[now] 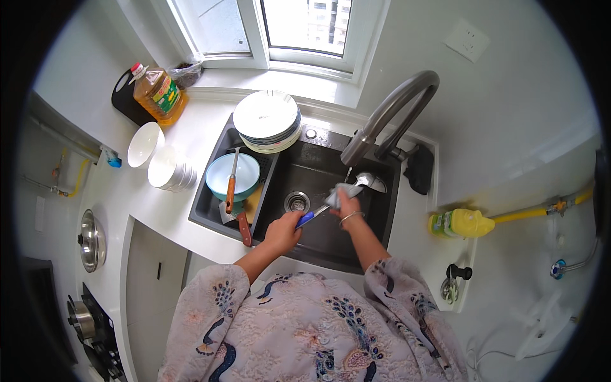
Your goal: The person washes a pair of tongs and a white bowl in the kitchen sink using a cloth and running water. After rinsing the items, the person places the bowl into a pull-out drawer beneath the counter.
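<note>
Over the large basin of the dark sink (pixel 318 248), my left hand (pixel 284 233) is closed round the blue handle of a metal ladle (pixel 307 219). The ladle slants away to the right, and its shiny rounded end lies near the basin's far right side. Wrapped round its shaft is a grey cloth (pixel 344 192), gripped in my right hand (pixel 349 207). The fingers of that hand are partly hidden by the cloth. Just beyond it, a thin stream of water falls from the grey tap (pixel 359 148).
Stacked plates (pixel 266 118) rest across the sink's far edge. The small left basin holds a light blue bowl (pixel 223 173), a wooden-handled turner (pixel 230 191) and a brown-handled cleaver (pixel 244 228). White bowls (pixel 168 169) and an oil bottle (pixel 159 95) stand left; a yellow bottle (pixel 461 223) stands right.
</note>
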A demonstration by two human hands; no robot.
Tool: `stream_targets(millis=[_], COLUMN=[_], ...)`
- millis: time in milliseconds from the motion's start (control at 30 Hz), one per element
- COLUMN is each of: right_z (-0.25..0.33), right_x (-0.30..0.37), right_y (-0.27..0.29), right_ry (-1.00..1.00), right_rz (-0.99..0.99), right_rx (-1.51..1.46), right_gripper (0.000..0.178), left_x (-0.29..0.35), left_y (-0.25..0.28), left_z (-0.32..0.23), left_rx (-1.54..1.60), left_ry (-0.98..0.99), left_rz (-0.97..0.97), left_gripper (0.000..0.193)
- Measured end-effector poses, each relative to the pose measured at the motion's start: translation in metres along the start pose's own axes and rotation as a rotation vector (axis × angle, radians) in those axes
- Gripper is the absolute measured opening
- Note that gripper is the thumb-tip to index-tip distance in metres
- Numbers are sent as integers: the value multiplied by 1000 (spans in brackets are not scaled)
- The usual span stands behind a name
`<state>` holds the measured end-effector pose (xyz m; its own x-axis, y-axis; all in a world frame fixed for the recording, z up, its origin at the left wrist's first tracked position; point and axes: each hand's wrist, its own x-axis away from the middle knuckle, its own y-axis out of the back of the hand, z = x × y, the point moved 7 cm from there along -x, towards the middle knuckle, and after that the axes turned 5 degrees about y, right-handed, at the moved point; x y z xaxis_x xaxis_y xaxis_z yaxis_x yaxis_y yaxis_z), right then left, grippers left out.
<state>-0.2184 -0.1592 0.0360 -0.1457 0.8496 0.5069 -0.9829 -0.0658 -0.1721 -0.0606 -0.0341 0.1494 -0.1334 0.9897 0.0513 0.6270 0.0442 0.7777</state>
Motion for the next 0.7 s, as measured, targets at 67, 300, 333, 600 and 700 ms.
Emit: stream_targets(millis=[67,300,333,600,700], right_z=[-27,-28,-21,26,0], right_x=[15,44,47,-2,1], right_y=[-16,-29,-30,14,12], right_ry=[-15,112,153,92,71], right_rz=[112,194,161,-72,-20], right_rx=[66,116,182,12,4], right_gripper=[29,26,28,33,34], left_x=[-4,-4,-3,3,0], left_y=[-2,-11,-16,-8,-9], left_z=[-4,3,6,1,-2], left_rx=[-35,64,82,-119,-121], left_ry=[17,186,200,144,134], left_rz=[-6,150,149,137,124], left_gripper=[33,39,39,28,26])
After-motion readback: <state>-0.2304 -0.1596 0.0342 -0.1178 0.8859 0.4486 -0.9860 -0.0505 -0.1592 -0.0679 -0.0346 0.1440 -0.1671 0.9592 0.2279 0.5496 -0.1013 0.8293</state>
